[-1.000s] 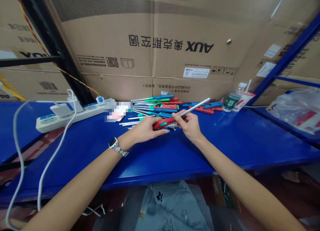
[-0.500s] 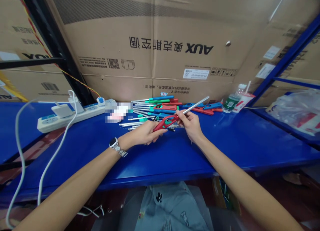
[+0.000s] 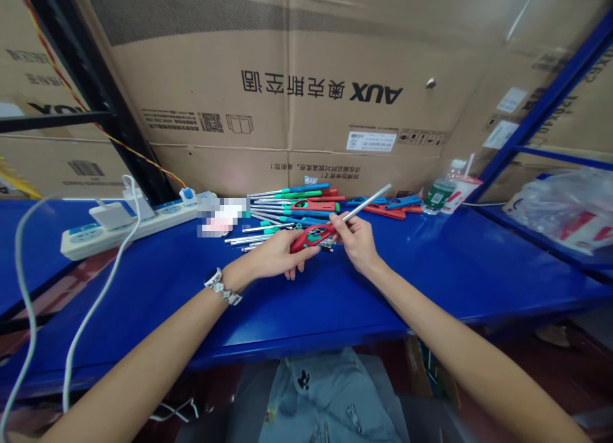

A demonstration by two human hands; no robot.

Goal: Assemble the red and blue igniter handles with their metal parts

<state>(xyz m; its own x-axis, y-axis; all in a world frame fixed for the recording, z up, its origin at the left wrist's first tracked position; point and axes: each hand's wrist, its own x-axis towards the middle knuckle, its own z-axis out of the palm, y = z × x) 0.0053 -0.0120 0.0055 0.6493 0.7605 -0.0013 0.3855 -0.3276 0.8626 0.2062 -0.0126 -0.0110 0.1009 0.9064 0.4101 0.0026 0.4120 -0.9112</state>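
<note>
My left hand [image 3: 280, 255] is wrapped round the handle of a red lighter [image 3: 311, 237] with a green part in its middle. Thumb and fingers of my right hand [image 3: 355, 239] close on the silver tube [image 3: 368, 202] where it meets the red body; the tube points up and to the right. Behind both hands lies a pile of lighters, among them a blue one [image 3: 311, 189] and a red one [image 3: 318, 205]. Loose silver tubes [image 3: 258, 239] with green ends lie left of the held lighter. Blue and red handle pieces [image 3: 387, 210] rest right of the pile.
On the blue table [image 3: 306, 315], a white power strip [image 3: 134, 223] with plugs and cables is at the left. A bottle [image 3: 438, 191] and a cup [image 3: 467, 191] with a straw stand at the right, near a plastic bag [image 3: 569, 207]. A large cardboard box [image 3: 287, 130] rises behind.
The view has shifted slightly, so the surroundings sit a little further left. My left fingers have moved a little on the red handle; both hands keep their hold.
</note>
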